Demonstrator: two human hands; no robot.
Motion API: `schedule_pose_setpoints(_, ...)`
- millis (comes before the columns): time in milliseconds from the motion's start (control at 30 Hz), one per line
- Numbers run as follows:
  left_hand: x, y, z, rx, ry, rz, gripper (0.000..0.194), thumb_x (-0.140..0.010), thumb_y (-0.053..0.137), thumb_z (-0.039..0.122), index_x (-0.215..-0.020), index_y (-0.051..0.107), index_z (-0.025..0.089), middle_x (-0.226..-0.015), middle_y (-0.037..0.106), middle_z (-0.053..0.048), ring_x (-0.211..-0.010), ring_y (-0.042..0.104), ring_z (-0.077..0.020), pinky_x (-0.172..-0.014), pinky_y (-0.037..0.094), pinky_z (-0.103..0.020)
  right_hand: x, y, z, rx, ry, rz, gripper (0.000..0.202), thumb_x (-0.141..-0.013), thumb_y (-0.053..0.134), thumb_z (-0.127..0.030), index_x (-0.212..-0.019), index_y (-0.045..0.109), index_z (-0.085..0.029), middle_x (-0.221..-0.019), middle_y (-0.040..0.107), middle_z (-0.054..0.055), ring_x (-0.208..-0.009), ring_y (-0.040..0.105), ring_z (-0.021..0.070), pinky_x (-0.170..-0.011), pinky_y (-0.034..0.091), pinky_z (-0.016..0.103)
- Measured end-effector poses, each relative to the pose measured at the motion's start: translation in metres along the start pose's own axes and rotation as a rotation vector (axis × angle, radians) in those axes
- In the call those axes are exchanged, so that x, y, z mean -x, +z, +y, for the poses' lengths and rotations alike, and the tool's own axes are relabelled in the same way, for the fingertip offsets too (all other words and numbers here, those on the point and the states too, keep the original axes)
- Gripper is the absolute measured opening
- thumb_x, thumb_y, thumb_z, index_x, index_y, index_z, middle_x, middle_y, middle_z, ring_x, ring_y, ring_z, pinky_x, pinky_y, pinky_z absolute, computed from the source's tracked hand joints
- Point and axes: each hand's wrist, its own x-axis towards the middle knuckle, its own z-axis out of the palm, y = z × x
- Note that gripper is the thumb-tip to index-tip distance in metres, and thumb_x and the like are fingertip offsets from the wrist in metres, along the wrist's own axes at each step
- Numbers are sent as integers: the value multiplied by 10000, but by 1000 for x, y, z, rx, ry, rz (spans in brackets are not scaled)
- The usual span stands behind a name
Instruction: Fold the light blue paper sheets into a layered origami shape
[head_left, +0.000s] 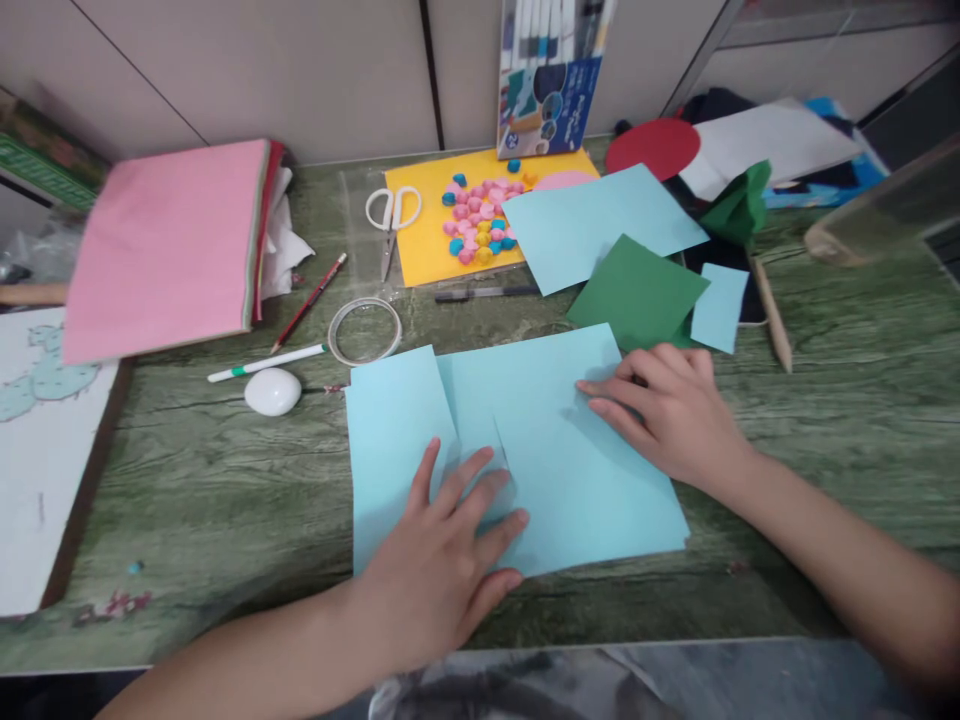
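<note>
Light blue paper (562, 430) lies on the green wood-grain table, its left part folded over as a flap (397, 420). My left hand (442, 560) rests on the lower middle of the paper, palm down, with its fingers spread. On the paper's upper right, my right hand (667, 410) touches the surface with its index finger and thumb stretched out; its other fingers are curled. Neither hand holds anything. A short slit or crease shows in the paper just above my left fingertips. Beyond my right hand lies a green paper square (637, 290).
A tape roll (332, 335), white egg shape (273, 392), marker (266, 363) and pencil (309, 302) lie left. Scissors (388, 240) and small pink, blue and yellow pieces (480, 220) sit behind. Pink sheets (169, 250) are back left; a wooden stick (772, 315) lies right.
</note>
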Motion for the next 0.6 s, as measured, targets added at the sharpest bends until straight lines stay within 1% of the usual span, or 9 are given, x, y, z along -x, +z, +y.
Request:
schedule_pose_setpoints(133,2,0,-1,9,13,12,355,-944,452,402,-1247,571,261,-1322,513,-89,-1384,259,-331,-1114,85,-660,0,2,1,2,-18,11,332,-957,450,-422,-1048,717,-247,-810,578,51,-807,476,228,-701,239,371)
schedule_pose_setpoints(267,1,0,-1,30,27,5,356,-940,462,406,-1243,569,253,-1300,532,-95,-1371,299,-322,-1118,136,-640,1,0,2,-7,-42,23,319,-951,466,-412,-1066,706,-235,-808,584,51,-797,476,226,-714,241,379)
schedule_pose_setpoints(333,0,0,-2,34,30,-1,363,-938,468,413,-1246,564,247,-1360,493,-111,-1376,300,-329,-1117,147,-639,3,-3,-1,-45,-48,39,325,-951,467,-393,-1129,679,-222,-827,583,59,-805,477,228,-719,249,382)
schedule_pose_setpoints(400,-1,-1,-3,37,38,-20,370,-936,471,420,-1245,559,236,-1456,398,-144,-1403,262,-345,-1111,162,-642,6,-6,-8,-134,-107,29,348,-948,473,-366,-1217,629,-211,-849,577,65,-816,474,227,-734,267,386)
schedule_pose_setpoints(467,-3,-1,-4,51,57,-58,373,-942,461,424,-1246,549,229,-1517,301,-180,-1428,216,-354,-1100,185,-644,9,-7,-18,-278,-269,-59,367,-943,480,-344,-1272,588,-222,-860,566,61,-816,462,216,-762,291,388)
schedule_pose_setpoints(500,-3,-1,-4,60,66,-73,373,-946,453,426,-1248,544,227,-1527,275,-196,-1435,200,-354,-1094,189,-650,11,-7,-23,-343,-366,-139,373,-941,484,-349,-1287,575,-244,-866,561,55,-808,451,208,-759,298,379)
schedule_pose_setpoints(533,-3,0,-5,67,73,-82,374,-950,445,429,-1250,539,227,-1529,263,-210,-1439,189,-355,-1089,183,-658,13,-6,-28,-379,-431,-201,383,-938,487,-359,-1300,561,-258,-867,559,49,-794,439,203,-761,299,378)
schedule_pose_setpoints(600,-3,1,-5,73,76,-85,381,-952,439,439,-1255,532,227,-1529,252,-228,-1444,170,-356,-1083,149,-678,15,-4,-34,-391,-463,-244,377,-936,493,-369,-1296,561,-282,-866,561,45,-791,419,207,-762,290,384)
